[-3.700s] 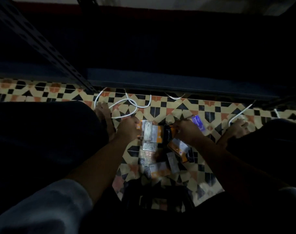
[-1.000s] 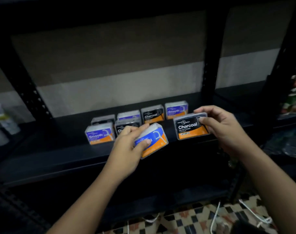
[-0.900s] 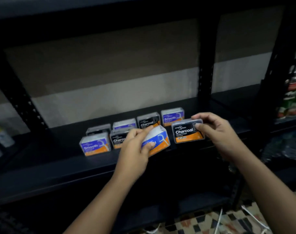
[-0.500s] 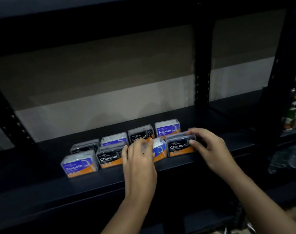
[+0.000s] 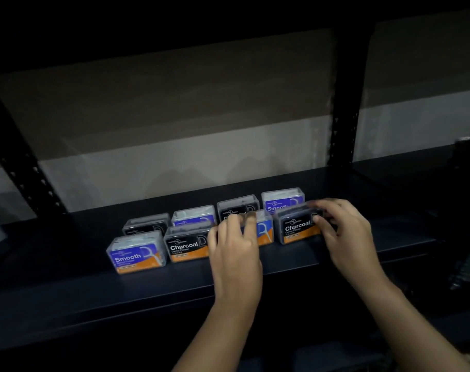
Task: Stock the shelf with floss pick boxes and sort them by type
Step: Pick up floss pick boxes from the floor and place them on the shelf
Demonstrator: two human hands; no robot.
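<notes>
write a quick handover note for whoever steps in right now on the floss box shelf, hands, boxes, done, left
Left hand: fingers on the front-row blue Smooth box, just set on the shelf.
Right hand: holding the front-row Charcoal box at the row's right end.
Done: eight boxes on the shelf, two rows of four.
Left: both rows alternate Smooth and Charcoal, so sorting by type is not done. Any stock off the shelf is out of view.

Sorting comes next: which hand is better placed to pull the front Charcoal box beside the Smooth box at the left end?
Probably the left hand: it sits right beside that Charcoal box; the right hand is farther off.
</notes>
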